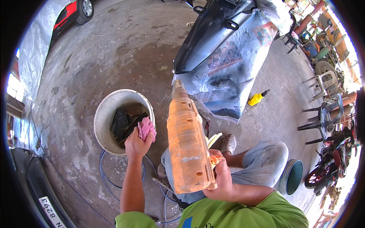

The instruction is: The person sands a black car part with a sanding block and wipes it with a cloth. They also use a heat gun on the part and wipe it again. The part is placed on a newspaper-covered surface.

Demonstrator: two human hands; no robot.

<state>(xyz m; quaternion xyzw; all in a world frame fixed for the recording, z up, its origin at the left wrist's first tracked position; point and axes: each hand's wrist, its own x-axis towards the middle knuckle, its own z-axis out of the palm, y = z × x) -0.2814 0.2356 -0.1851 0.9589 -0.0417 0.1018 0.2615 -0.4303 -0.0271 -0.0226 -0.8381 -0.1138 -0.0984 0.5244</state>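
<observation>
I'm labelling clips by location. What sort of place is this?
Probably a vehicle repair workshop: a red car stands partly under plastic sheeting, a motorcycle stands at the right, and the right hand holds an orange power tool.

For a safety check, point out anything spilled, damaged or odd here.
A dark, possibly wet stain spreads over the grey concrete floor beyond the round off-white bucket, perhaps from a spill. The orange plastic heat gun in the right hand looks scuffed and grimy.

Bucket (105, 114) left of heat gun (188, 146)
</observation>
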